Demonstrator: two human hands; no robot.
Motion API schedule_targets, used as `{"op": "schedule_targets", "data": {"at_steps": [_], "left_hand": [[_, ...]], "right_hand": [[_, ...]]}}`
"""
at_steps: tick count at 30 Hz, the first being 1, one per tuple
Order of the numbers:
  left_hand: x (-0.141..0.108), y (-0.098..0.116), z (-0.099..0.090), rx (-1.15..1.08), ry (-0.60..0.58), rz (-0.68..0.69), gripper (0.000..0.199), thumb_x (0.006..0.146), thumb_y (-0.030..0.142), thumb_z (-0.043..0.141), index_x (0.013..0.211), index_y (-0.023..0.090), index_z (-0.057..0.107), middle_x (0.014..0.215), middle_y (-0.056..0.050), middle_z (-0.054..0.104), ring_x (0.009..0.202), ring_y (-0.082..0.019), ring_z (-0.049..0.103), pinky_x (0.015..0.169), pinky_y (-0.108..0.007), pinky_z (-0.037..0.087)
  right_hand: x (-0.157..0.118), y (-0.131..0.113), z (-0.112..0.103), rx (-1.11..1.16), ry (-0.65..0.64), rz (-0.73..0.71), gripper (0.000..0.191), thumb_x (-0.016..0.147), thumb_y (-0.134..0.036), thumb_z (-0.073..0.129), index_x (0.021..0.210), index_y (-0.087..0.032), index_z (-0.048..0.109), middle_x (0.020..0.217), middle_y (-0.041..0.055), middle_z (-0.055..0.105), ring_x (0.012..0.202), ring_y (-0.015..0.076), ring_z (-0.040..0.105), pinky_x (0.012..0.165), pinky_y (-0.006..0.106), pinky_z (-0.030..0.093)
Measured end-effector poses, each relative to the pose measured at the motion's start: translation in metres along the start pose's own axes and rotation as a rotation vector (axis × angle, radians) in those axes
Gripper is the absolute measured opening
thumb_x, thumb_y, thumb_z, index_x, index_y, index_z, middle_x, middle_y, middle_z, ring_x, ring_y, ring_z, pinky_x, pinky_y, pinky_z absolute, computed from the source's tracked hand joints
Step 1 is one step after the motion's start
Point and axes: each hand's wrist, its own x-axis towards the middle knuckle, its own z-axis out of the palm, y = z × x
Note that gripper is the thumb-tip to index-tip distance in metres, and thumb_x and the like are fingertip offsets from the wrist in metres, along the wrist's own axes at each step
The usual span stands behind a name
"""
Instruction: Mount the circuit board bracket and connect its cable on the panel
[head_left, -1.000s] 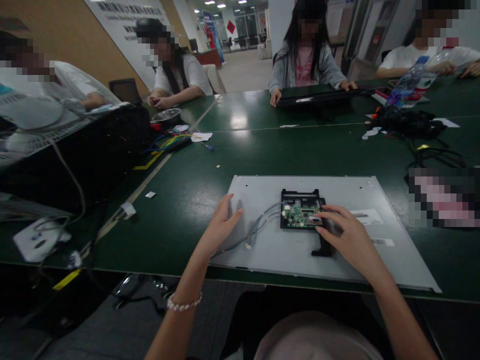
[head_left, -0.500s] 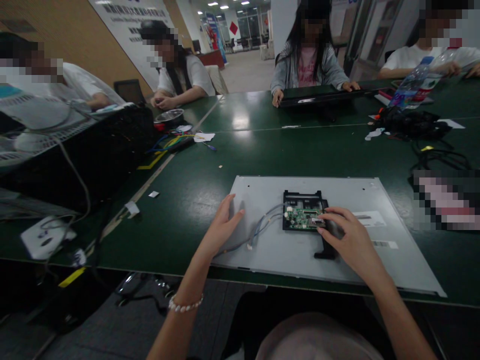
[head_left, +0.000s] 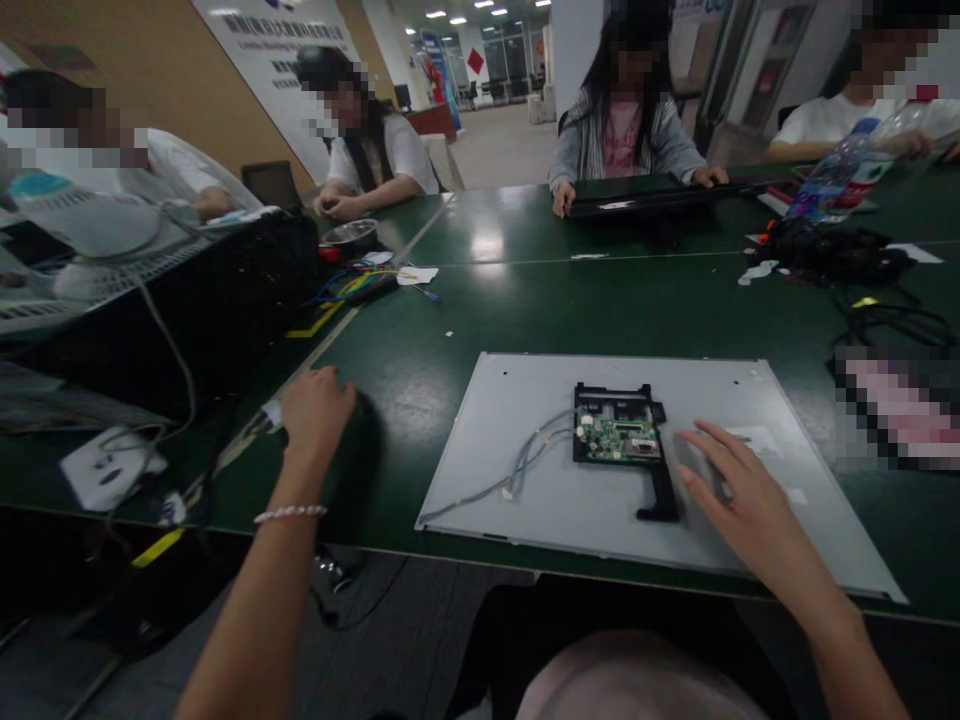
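A flat grey metal panel (head_left: 465, 440) lies on the green table. On it rests a black bracket (head_left: 661, 490) with a green circuit board (head_left: 615, 438) in it. Grey-blue cables (head_left: 487, 490) run from the board's left side to the panel's lower left corner. My right hand (head_left: 739, 490) hovers over the panel just right of the bracket, fingers apart and holding nothing. Left of the panel, my left hand (head_left: 315, 410) is over the table near a small white scrap (head_left: 273, 414); its fingers are bent and partly hidden, so what they hold, if anything, cannot be seen.
A black box-like unit (head_left: 225, 300) stands at the left, with a white device (head_left: 112, 468) near it. Wires (head_left: 352, 285) lie beyond my left hand. A blurred pink item (head_left: 896, 405) and black cables (head_left: 900, 325) lie at right. People sit across the table (head_left: 517, 305), one holding a black panel (head_left: 645, 205).
My left hand has moved left, off the panel and over the table. My right hand has come away from the circuit board to the right. The view has shifted slightly.
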Motion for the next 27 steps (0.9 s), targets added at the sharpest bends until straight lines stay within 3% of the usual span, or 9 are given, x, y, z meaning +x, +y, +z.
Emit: {"op": "schedule_targets", "data": {"at_steps": [5,11,17,27], "left_hand": [[0.023,-0.019,0.010,0.090,-0.061,-0.059,0.037,0.090,0.033,0.051,0.104,0.002,0.064,0.101,-0.015,0.066,0.086,-0.022,0.059,0.071,-0.026,0.043],[0.037,-0.021,0.021,0.148,-0.100,-0.072,0.035,0.090,0.026,0.047,0.101,0.000,0.067,0.088,-0.013,0.067,0.074,-0.017,0.056,0.066,-0.023,0.040],[0.044,-0.007,0.016,0.187,-0.094,-0.025,0.032,0.086,0.014,0.042,0.100,0.002,0.069,0.086,-0.014,0.068,0.070,-0.017,0.056,0.065,-0.023,0.040],[0.040,0.019,0.009,0.193,-0.096,-0.069,0.035,0.088,0.015,0.038,0.099,0.001,0.068,0.082,-0.014,0.067,0.068,-0.018,0.057,0.064,-0.026,0.042]], "right_hand": [[-0.006,0.001,0.003,-0.078,-0.031,-0.043,0.049,0.097,-0.046,0.041,0.138,-0.020,0.047,0.148,0.0129,0.044,0.142,0.0318,0.032,0.114,0.055,0.033],[-0.004,0.003,0.011,-0.129,-0.038,-0.061,0.048,0.098,-0.044,0.039,0.138,-0.019,0.047,0.148,0.0140,0.045,0.143,0.0322,0.032,0.114,0.056,0.033],[0.002,0.017,0.007,-0.153,-0.041,-0.065,0.049,0.098,-0.045,0.039,0.138,-0.018,0.047,0.147,0.0144,0.046,0.143,0.0327,0.032,0.114,0.057,0.033],[0.010,0.038,-0.005,-0.132,-0.039,-0.048,0.051,0.098,-0.046,0.037,0.140,-0.018,0.045,0.146,0.0127,0.048,0.140,0.0294,0.037,0.115,0.053,0.032]]}}
